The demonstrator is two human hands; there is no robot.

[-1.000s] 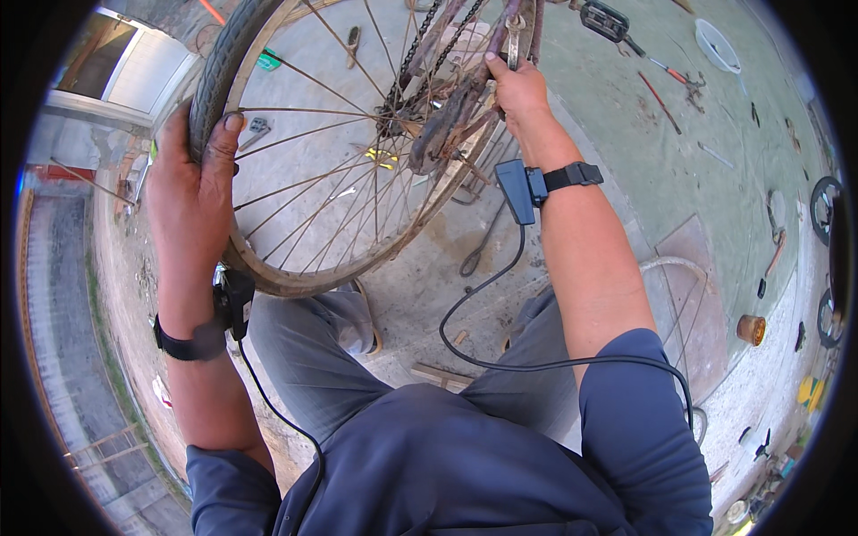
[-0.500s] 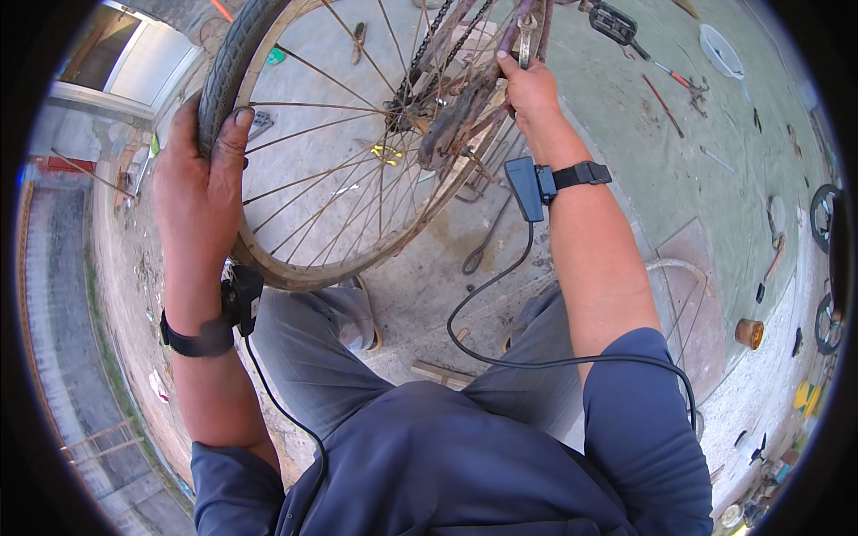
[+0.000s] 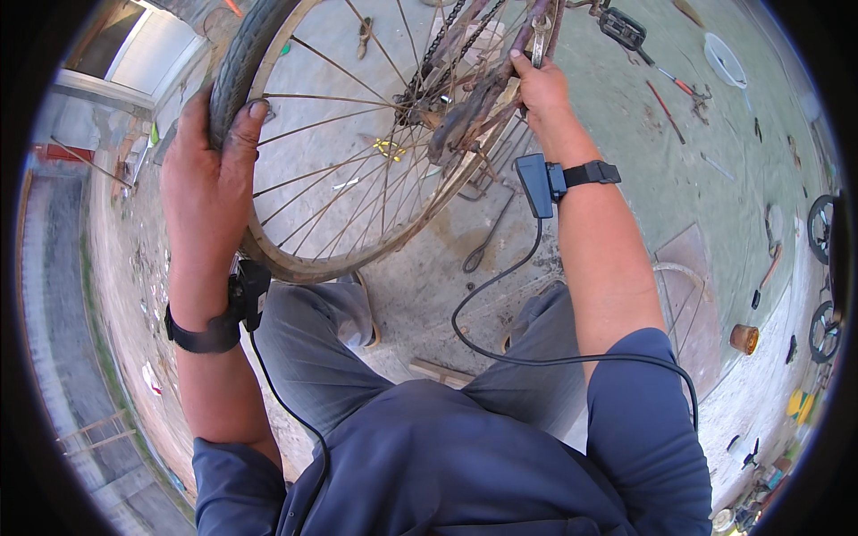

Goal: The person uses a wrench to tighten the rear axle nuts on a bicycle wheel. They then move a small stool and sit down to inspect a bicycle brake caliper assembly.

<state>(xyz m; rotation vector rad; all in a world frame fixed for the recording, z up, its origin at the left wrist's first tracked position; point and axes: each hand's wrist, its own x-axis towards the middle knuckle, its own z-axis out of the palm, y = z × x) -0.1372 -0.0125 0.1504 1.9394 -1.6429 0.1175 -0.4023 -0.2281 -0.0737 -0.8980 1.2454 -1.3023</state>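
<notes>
Our left hand [image 3: 207, 177] still grips the black rubber tyre [image 3: 236, 76], our right hand [image 3: 545, 92] the silver metal wrench [image 3: 539, 40]; the support remains unchanged.

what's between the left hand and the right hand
In the head view, thin spokes, the dark hub and a rusty stretch of frame lie between the left hand and the right hand.

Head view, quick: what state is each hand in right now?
Left hand: closed, holding the bicycle tire.
Right hand: closed, holding what looks like a silver wrench.
</notes>
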